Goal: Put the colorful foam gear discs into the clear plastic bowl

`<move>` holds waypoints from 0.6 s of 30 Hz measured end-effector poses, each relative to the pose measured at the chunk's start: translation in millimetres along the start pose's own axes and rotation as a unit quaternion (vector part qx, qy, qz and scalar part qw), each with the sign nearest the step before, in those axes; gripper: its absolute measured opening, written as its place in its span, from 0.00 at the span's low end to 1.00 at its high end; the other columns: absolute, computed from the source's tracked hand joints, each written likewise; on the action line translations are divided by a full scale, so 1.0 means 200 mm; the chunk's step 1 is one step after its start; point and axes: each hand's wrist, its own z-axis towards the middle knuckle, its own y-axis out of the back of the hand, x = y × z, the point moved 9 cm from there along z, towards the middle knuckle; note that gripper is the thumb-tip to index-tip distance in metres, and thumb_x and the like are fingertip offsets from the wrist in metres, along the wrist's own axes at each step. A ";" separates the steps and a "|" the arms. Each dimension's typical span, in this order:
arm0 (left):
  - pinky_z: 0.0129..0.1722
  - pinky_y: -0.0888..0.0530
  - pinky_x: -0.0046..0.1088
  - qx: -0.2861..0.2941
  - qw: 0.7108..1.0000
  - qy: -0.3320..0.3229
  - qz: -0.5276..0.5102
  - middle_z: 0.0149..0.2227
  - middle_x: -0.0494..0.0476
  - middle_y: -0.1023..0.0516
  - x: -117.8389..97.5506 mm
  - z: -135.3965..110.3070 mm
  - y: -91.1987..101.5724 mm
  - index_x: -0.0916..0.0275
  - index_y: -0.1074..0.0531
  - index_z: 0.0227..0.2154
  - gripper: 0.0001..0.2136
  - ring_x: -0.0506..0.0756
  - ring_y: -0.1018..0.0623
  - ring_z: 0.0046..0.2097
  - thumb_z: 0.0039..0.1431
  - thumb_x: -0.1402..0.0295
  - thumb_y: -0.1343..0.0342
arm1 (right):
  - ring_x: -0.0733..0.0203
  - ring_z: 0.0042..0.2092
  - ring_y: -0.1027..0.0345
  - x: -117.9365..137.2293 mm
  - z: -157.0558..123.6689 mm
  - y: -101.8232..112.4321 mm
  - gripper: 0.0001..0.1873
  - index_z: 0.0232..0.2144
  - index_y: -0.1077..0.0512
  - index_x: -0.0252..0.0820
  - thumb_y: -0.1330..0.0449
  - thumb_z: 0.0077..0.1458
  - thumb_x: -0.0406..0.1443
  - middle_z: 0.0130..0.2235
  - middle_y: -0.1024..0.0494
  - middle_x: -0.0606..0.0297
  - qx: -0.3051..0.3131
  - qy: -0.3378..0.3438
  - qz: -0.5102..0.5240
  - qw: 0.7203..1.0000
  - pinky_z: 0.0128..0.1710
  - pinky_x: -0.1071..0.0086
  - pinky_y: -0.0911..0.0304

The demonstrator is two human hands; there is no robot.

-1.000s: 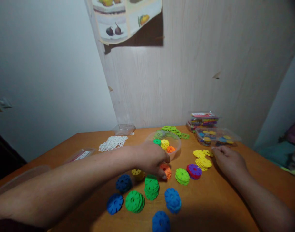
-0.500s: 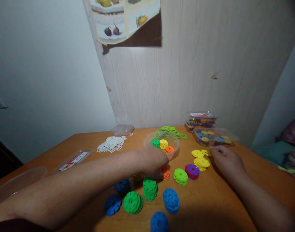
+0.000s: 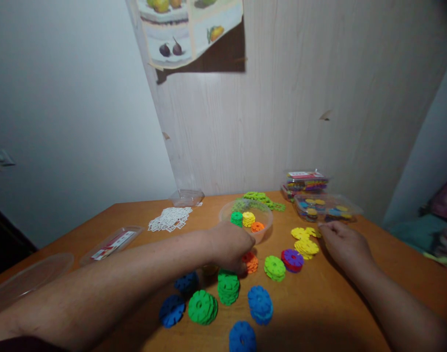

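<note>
The left hand half curls around the orange notched discs, seemingly to keep that stack together, while the loosely curled right hand rests beside the yellow notched discs; whether either grips anything, I cannot tell.

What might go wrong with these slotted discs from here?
The left hand, at the orange discs, might topple the nearest green stack. The left forearm partly hides the dark-blue discs, so it could brush them unseen. The right hand, beside the overlapping yellow discs, might scatter them.
</note>
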 end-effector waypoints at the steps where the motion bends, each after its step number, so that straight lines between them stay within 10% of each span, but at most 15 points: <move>1: 0.29 0.29 0.32 -0.003 1.000 0.002 -0.002 0.37 0.63 0.17 0.00 -0.01 0.01 0.61 0.21 0.42 0.21 0.60 0.20 0.34 0.51 0.51 0.38 | 0.51 0.33 0.28 0.00 0.00 0.00 0.20 0.29 0.23 0.44 0.47 0.56 0.50 0.29 0.20 0.60 0.005 -0.006 -0.001 1.000 0.28 0.67 0.42; 10: 0.29 0.35 0.29 -0.089 0.993 0.034 -0.076 0.34 0.57 0.19 0.14 -0.14 0.28 0.58 0.24 0.45 0.18 0.55 0.24 0.32 0.56 0.54 0.43 | 0.52 0.34 0.27 -0.01 0.00 -0.02 0.21 0.30 0.24 0.45 0.49 0.56 0.51 0.29 0.21 0.61 0.028 -0.027 -0.022 0.999 0.29 0.67 0.43; 18: 0.31 0.33 0.28 -0.095 0.989 0.060 -0.092 0.42 0.59 0.18 0.35 0.16 0.33 0.60 0.26 0.53 0.24 0.55 0.23 0.36 0.53 0.58 0.41 | 0.52 0.34 0.27 -0.02 0.00 -0.02 0.20 0.30 0.24 0.45 0.49 0.56 0.50 0.29 0.20 0.61 0.015 -0.011 -0.004 1.000 0.30 0.68 0.43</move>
